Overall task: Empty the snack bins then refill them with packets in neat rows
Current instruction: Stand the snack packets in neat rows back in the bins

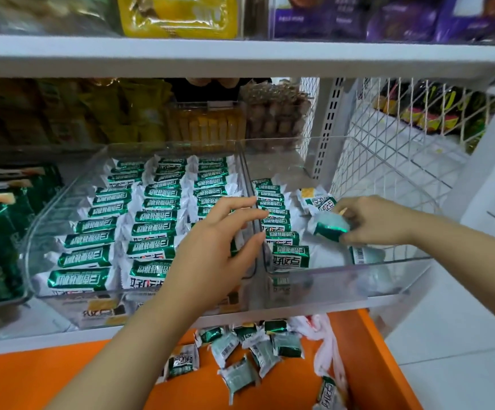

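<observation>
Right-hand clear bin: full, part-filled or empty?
Part-filled. The right bin holds one neat row of green packets along its left wall; the right hand pinches a loose packet beside it.

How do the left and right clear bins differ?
The left bin is filled: three neat rows of green-and-white packets. The right bin holds one row along its left wall, plus a few loose packets. The right hand pinches a packet inside the right bin; the left hand is at the wall between them. Both are clear plastic, side by side.
</observation>
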Action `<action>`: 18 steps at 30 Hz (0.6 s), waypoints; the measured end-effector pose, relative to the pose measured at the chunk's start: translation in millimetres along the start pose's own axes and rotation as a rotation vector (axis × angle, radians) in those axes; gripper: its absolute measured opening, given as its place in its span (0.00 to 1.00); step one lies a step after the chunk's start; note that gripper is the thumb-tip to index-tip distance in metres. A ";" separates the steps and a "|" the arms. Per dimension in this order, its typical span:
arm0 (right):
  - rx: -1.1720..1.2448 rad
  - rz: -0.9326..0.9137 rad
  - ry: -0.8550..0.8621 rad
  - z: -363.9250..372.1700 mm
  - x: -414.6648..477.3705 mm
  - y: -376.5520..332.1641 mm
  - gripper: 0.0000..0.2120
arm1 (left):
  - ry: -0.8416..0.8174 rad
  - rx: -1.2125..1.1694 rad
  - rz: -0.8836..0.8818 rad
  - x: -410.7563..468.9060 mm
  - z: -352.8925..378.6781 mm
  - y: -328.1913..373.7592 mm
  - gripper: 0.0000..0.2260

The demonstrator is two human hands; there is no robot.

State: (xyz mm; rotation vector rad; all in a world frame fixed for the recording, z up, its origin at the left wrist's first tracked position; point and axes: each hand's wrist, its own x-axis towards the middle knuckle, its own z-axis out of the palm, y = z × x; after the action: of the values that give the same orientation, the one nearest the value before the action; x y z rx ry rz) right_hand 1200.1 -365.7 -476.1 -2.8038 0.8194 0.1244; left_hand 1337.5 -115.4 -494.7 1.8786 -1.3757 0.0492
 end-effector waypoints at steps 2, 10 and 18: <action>0.277 0.058 0.062 -12.2 -14.6 -0.2 0.17 | -0.005 0.002 -0.004 0.7 0.0 -0.1 0.14; 1.224 0.016 -0.026 -25.7 -63.9 -23.9 0.11 | -0.006 0.251 0.140 21.8 -10.4 35.7 0.21; 1.249 -0.179 -0.025 -37.4 -81.2 -39.7 0.18 | -0.058 0.072 0.110 48.9 8.1 72.6 0.13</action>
State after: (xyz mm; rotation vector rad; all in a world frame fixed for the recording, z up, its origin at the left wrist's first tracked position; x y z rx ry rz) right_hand 1153.9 -299.3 -421.0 -1.6551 0.3826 -0.2869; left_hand 1294.8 -166.1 -436.9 1.8743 -1.5346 0.1016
